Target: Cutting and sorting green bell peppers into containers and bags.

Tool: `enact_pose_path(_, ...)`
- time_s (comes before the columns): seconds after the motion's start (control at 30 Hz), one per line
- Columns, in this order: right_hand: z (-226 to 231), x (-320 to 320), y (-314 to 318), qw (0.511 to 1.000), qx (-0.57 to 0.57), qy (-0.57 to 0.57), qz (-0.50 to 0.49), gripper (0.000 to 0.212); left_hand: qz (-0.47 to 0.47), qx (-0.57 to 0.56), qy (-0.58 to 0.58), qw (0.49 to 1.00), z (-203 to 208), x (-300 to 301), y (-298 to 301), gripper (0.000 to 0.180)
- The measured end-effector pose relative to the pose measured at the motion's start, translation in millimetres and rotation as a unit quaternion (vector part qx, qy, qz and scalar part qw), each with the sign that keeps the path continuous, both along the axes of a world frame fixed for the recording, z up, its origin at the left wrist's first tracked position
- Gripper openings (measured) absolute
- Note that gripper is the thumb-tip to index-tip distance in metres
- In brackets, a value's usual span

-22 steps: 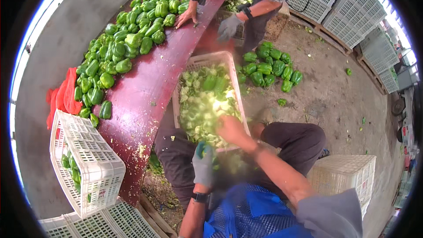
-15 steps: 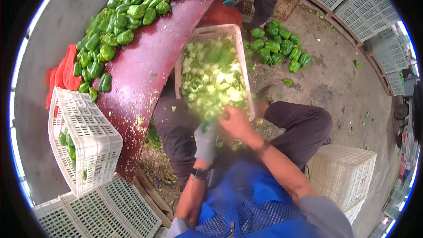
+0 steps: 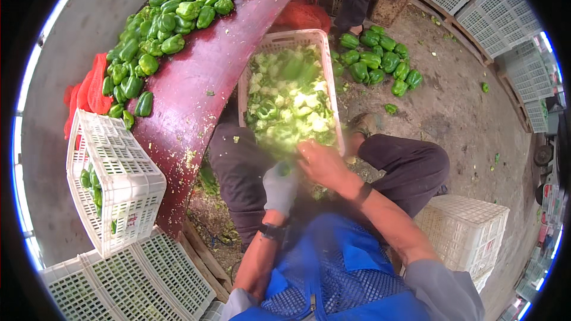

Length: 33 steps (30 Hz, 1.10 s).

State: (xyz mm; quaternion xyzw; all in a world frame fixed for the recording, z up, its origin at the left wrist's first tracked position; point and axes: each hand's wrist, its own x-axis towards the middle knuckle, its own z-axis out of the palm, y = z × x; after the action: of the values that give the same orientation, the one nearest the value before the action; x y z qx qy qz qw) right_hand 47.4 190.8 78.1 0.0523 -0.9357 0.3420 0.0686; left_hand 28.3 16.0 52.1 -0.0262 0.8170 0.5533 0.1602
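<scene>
Left hand in grey fabric glove [image 3: 279, 190] rests ahead of blue mesh-panelled vest [image 3: 357, 285], fingers curled, tips blurred. Bare right hand [image 3: 324, 165] lies slightly farther ahead, back upward, fingers bent. Left forearm [image 3: 257, 264] and right forearm [image 3: 392, 223] extend forward past vest; dark band [image 3: 272, 231] circles left wrist.

readable text: none | white crate [image 3: 116, 188] at left: red marking [image 3: 131, 222], too small to read
</scene>
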Motion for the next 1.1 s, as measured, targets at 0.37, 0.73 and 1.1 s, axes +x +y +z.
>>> enact_pose_path(0.37, -12, -10, 23, 0.995, -0.081, -0.041, 0.047, 0.015, -0.143, -0.125, 0.171, 0.967, 16, -3, -8, 0.02)
enact_pose_path(0.73, 13, -54, 16, 0.809, -0.474, -0.297, -0.183, 0.028, -0.098, -0.11, 0.227, 0.963, 98, -50, -60, 0.021)
enact_pose_path(1.1, -75, -231, 82, 0.956, -0.083, -0.083, -0.268, 0.032, 0.191, -0.578, 0.492, 0.623, 266, -166, -326, 0.032)
